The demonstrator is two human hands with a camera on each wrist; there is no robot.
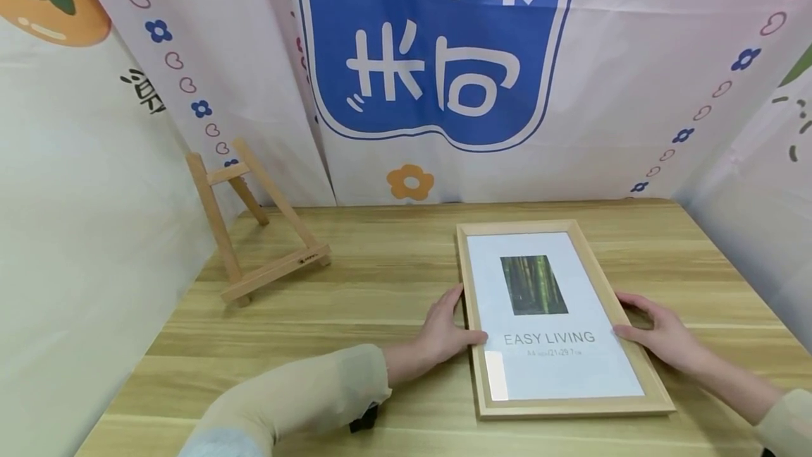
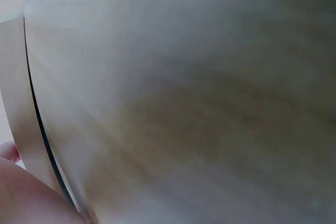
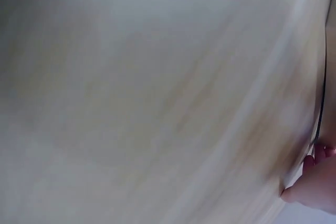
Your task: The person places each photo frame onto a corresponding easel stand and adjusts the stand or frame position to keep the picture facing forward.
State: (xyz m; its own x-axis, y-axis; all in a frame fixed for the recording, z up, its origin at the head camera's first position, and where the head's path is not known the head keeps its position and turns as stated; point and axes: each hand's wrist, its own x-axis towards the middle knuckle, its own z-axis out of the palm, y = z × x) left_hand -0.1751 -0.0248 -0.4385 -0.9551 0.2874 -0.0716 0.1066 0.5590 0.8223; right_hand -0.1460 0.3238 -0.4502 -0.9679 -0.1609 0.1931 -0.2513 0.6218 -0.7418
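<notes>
A light wooden picture frame [image 1: 571, 407] lies face up on the table, its printed sheet [image 1: 558, 381] reading "EASY LIVING" below a small forest picture. My left hand [image 1: 440, 336] grips its left side, thumb over the front edge and fingers along the outer side. On the opposite side my right hand [image 1: 666, 336] holds the frame the same way. In the left wrist view a strip of the frame [image 2: 23, 87] runs down the left edge beside part of the hand. The right wrist view has fingers [image 3: 310, 184] at the frame's border, low on the right.
A small wooden easel [image 1: 275, 274] stands at the table's back left. Wood-grain boards make up the tabletop [image 1: 380, 295]. Behind it hangs a white printed cloth [image 1: 609, 104] with a blue emblem, and similar cloth walls close off both sides.
</notes>
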